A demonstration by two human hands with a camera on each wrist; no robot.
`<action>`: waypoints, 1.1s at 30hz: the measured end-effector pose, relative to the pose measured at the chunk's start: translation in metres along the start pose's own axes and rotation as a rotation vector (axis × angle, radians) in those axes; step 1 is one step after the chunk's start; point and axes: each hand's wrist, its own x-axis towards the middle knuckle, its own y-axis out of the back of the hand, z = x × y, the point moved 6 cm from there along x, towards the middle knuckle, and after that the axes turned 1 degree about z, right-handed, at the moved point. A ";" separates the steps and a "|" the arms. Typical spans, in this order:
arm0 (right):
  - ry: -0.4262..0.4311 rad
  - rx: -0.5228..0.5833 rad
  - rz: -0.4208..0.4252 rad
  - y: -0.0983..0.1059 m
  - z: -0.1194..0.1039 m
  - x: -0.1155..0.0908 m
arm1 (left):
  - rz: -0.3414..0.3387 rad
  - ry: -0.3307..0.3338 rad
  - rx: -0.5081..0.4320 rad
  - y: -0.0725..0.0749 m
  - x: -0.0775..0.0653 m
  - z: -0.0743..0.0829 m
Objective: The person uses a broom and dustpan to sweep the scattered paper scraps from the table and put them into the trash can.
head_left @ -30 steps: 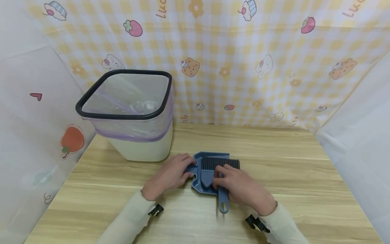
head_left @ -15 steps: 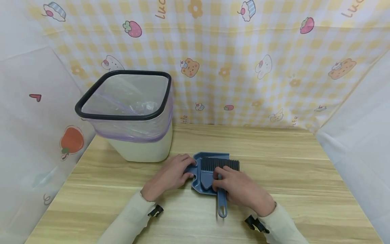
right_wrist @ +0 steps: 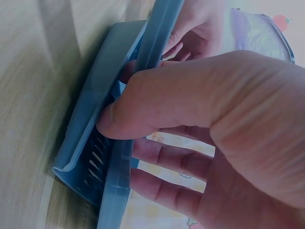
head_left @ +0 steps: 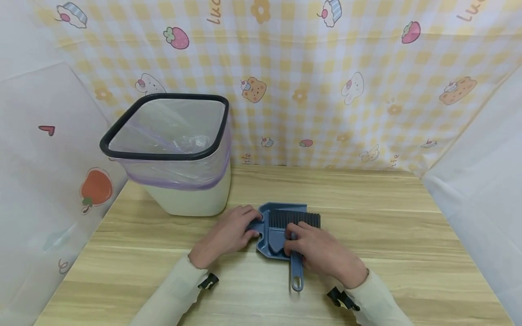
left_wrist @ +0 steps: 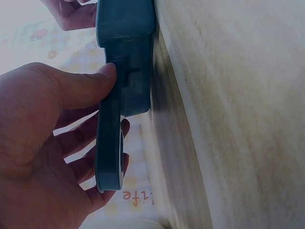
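A blue-grey dustpan [head_left: 285, 206] lies on the table, its handle pointing left. My left hand [head_left: 228, 231] holds that handle, and in the left wrist view the thumb presses on one side of the handle [left_wrist: 108, 152] with the fingers behind it. A small hand brush [head_left: 297, 271] with dark bristles lies in the pan, its handle sticking out over the near edge. My right hand [head_left: 322, 251] grips the brush where the handle meets the head. In the right wrist view the thumb reaches down beside the pan's wall [right_wrist: 100, 76]; part of the brush is hidden behind the hand.
At the back left stands a cream trash bin [head_left: 195, 201] with a black rim and a clear, purple-edged liner. Behind the wooden table [head_left: 367, 194] hangs a yellow checked cloth [head_left: 302, 68]. White sheets [head_left: 489, 181] enclose both sides.
The brush handle has slid slightly toward me and a little left, and my right hand has shifted slightly left with it. My left hand and the dustpan look unmoved.
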 end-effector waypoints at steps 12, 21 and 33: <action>-0.009 0.007 -0.022 -0.002 0.001 0.002 | -0.006 0.017 -0.006 0.000 0.000 -0.002; -0.007 0.040 -0.007 -0.002 0.002 0.003 | -0.007 0.028 -0.014 0.001 0.000 -0.004; -0.019 0.094 -0.015 0.002 0.004 -0.002 | 0.000 -0.009 -0.007 -0.001 0.001 -0.002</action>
